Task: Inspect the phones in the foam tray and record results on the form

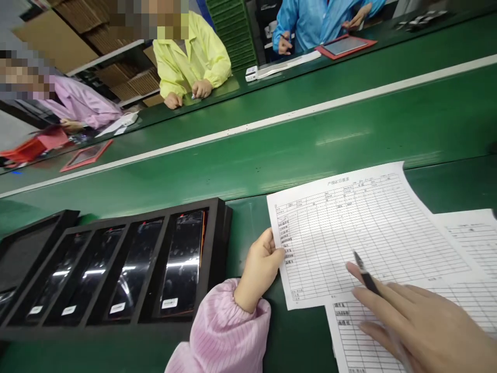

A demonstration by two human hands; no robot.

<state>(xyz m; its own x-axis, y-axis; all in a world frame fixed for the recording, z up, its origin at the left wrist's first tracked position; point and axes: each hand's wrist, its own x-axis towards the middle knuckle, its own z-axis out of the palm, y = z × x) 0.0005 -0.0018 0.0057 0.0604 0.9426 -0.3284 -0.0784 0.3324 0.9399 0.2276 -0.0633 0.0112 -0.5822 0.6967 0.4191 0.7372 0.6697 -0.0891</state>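
My left hand (259, 267) pinches the left edge of a printed form (361, 228), a white sheet with a table grid, thumb on top. A dark pen (368, 277) is held in my right hand (427, 321), its tip pointing up and left over the lower part of the form. The finger ends around the pen partly show; the rest of its shaft is mostly hidden by the hand. Under the form lie more printed sheets (359, 339), sticking out below and to the right. Left of my left hand is a black foam tray (218, 233) holding several dark-screened phones (182, 264), each with a small white label.
Another black tray (34, 235) lies at the far left. A green conveyor surface (272, 150) with a white strip (248, 127) crosses behind. Opposite sit co-workers in pink, yellow (209, 52) and blue (306, 26) smocks, with red-edged flat panels (345, 46) before some.
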